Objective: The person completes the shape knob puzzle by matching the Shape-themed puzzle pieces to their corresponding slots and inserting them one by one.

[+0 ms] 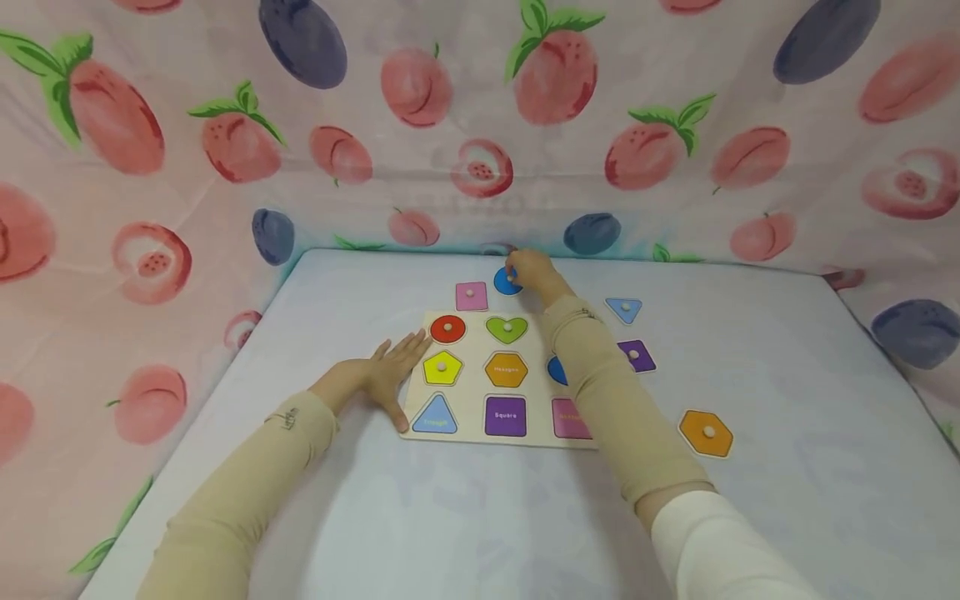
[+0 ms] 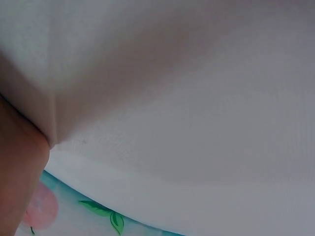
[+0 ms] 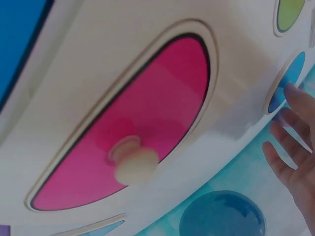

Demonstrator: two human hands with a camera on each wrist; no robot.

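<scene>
My left hand (image 1: pixel 388 375) lies with spread fingers on the left edge of a wooden shape puzzle board (image 1: pixel 465 425). Beyond the board's far edge, my right hand (image 1: pixel 531 273) pinches the knob of a blue round puzzle piece (image 1: pixel 501 285); in the right wrist view its other fingers are held loosely apart. Knobbed pieces sit in the board: a red circle (image 1: pixel 442 333), a green heart (image 1: pixel 501 333), a yellow pentagon (image 1: pixel 435 371) and a pink half-oval (image 3: pixel 172 93). Printed shapes without knobs include an orange hexagon (image 1: pixel 506 379) and a purple square (image 1: pixel 506 425). My right forearm hides the board's right side.
Loose knobbed pieces lie on the white table (image 1: pixel 810 358): a pink square-like piece (image 1: pixel 467 302), a light blue triangle (image 1: pixel 622 317), a purple square (image 1: pixel 642 360) and an orange hexagon (image 1: pixel 697 437). A fruit-print cloth (image 1: pixel 480 75) hangs behind and beside the table.
</scene>
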